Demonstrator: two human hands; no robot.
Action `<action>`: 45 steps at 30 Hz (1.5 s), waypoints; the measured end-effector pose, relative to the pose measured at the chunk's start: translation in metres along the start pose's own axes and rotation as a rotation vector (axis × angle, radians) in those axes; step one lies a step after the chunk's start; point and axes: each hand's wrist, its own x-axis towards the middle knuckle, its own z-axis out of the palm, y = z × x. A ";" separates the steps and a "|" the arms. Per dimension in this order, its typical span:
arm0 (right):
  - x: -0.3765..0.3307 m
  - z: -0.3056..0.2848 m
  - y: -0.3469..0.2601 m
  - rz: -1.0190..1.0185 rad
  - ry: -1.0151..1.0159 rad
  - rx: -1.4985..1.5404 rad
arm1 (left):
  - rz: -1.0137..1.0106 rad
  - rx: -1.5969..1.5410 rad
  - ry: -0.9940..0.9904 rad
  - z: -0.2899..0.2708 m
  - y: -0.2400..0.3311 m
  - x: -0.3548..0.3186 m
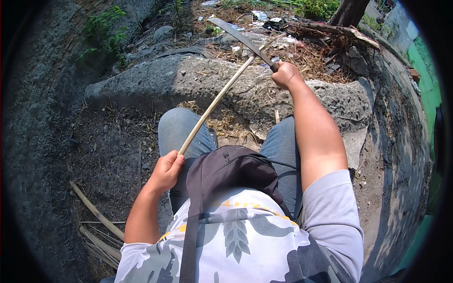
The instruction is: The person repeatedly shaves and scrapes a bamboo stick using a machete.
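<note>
My left hand (pixel 166 170) is closed around the near end of a long, pale wooden stick (pixel 214 103), beside my left thigh. The stick slants away from me, up and to the right, over a rough stone slab. Stretched out in front, my right hand (pixel 287 75) grips the dark handle of a long-bladed knife (pixel 239 38). Its blade points to the far left and crosses the stick close to the stick's far end. From this view I cannot tell how deep, if at all, the edge sits in the wood.
The concrete slab (pixel 188 75) lies just ahead of my knees. A dark bag (pixel 231 170) rests on my lap. Several long sticks (pixel 96 212) lie on the ground at lower left. Beyond the slab are dry grass, litter and a tree trunk (pixel 349 12). A rough wall rises at left.
</note>
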 end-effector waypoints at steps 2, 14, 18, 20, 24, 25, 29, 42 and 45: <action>-0.002 0.014 0.005 0.064 0.127 -0.078 | 0.056 0.257 -0.010 0.001 0.010 0.003; -0.022 0.002 -0.022 -0.406 0.063 -0.279 | -0.142 -0.312 -0.079 -0.009 0.007 0.001; -0.032 0.013 -0.041 -0.767 0.146 -0.373 | -0.156 -0.310 -0.079 -0.010 0.008 -0.002; -0.034 0.006 -0.037 -0.929 0.385 -0.285 | -0.174 -0.321 -0.090 -0.014 0.008 -0.003; -0.006 -0.008 -0.003 0.007 0.068 -0.156 | -0.035 -0.260 -0.021 -0.009 -0.004 0.000; -0.003 -0.005 -0.002 0.019 0.054 -0.207 | -0.052 -0.244 -0.056 -0.009 -0.001 0.006; -0.015 0.004 -0.009 -0.022 0.048 -0.166 | -0.128 -0.276 -0.096 -0.013 -0.001 0.005; -0.048 0.006 -0.053 -0.731 0.042 -0.347 | -0.148 -0.245 -0.060 -0.011 0.006 -0.001; -0.006 0.010 -0.009 -0.099 0.208 -0.082 | -0.065 -0.194 -0.020 -0.008 -0.009 -0.006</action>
